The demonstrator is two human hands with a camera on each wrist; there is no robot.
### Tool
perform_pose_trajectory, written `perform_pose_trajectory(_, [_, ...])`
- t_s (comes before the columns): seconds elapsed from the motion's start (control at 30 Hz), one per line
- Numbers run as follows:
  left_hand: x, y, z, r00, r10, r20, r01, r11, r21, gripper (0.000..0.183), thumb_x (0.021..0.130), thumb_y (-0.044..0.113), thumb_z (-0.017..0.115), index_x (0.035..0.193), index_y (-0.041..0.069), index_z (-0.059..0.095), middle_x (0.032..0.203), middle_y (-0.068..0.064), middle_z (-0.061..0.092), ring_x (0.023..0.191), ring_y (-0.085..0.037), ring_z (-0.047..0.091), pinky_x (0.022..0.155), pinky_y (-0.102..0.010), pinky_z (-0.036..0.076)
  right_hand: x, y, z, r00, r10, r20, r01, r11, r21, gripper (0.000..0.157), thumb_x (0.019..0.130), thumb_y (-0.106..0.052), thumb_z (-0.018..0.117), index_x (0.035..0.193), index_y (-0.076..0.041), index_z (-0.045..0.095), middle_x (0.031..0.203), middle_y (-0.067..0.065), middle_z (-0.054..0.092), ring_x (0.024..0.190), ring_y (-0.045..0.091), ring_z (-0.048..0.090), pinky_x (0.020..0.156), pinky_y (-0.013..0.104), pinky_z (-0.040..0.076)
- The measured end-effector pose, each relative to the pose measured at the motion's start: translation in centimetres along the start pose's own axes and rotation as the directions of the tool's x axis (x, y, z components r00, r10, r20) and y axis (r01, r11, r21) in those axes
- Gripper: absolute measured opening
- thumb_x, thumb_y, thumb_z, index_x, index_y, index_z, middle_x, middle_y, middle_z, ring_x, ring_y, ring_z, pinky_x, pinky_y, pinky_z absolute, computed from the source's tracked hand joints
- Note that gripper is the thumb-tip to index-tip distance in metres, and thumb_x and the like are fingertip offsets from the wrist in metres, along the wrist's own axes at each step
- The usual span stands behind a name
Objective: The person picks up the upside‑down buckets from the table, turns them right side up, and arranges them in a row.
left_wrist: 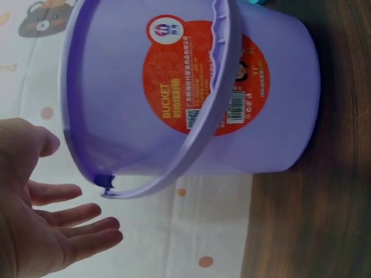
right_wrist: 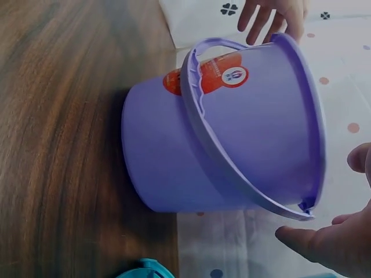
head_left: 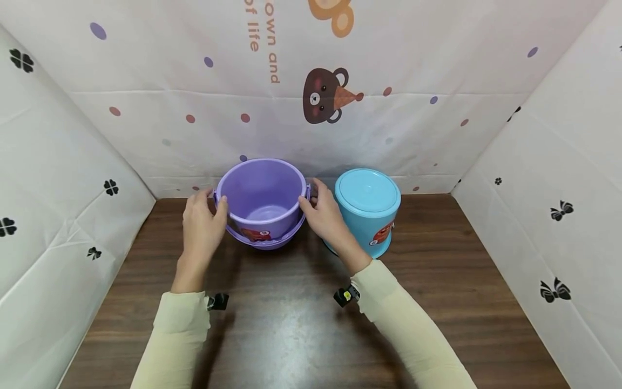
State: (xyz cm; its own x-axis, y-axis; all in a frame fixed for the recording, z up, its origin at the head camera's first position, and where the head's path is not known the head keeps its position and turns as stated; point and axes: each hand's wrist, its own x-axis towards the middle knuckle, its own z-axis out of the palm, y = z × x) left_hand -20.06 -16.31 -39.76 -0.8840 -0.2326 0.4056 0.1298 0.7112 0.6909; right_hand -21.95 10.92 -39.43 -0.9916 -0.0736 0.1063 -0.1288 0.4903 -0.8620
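A purple bucket (head_left: 264, 219) stands upright, lidless, its handle (left_wrist: 200, 130) swung down across the front over a round red label (left_wrist: 168, 87). My left hand (head_left: 201, 221) is at the bucket's left rim; in the left wrist view its fingers (left_wrist: 75, 234) are spread and apart from the rim. At the right side is my right hand (head_left: 324, 213), thumb close by the rim and fingers near the handle joint. In the right wrist view, the right fingers (right_wrist: 301, 240) stand just off the handle's end, with a gap between thumb and fingers.
Right of the purple bucket stands a light blue bucket (head_left: 367, 192) with its lid on and a red label on its side. Both are on a dark wooden table (head_left: 282, 313) close to the printed back wall cloth (head_left: 204, 140). White cloth walls (head_left: 534, 216) rise on both sides.
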Motion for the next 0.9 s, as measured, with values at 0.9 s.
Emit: perform_pose_trajectory(0.9, [-3.5, 6.1, -0.1, 0.922, 0.382, -0.059, -0.386, 0.919, -0.08, 0.05, 0.092, 0.017, 0.074, 0.134, -0.007, 0.061, 0.133, -0.026, 0.06, 0.127, -0.041, 0.058, 0.112, -0.051, 0.046, -5.8, 0.1, -6.2, 0.906, -0.402, -0.133, 0.419, 0.896, 0.145, 0.052, 0.103, -0.009, 0.06, 0.152, -0.004, 0.044, 0.153, 0.011, 0.049, 0.143, 0.028, 0.049, 0.116, 0.045, 0.045])
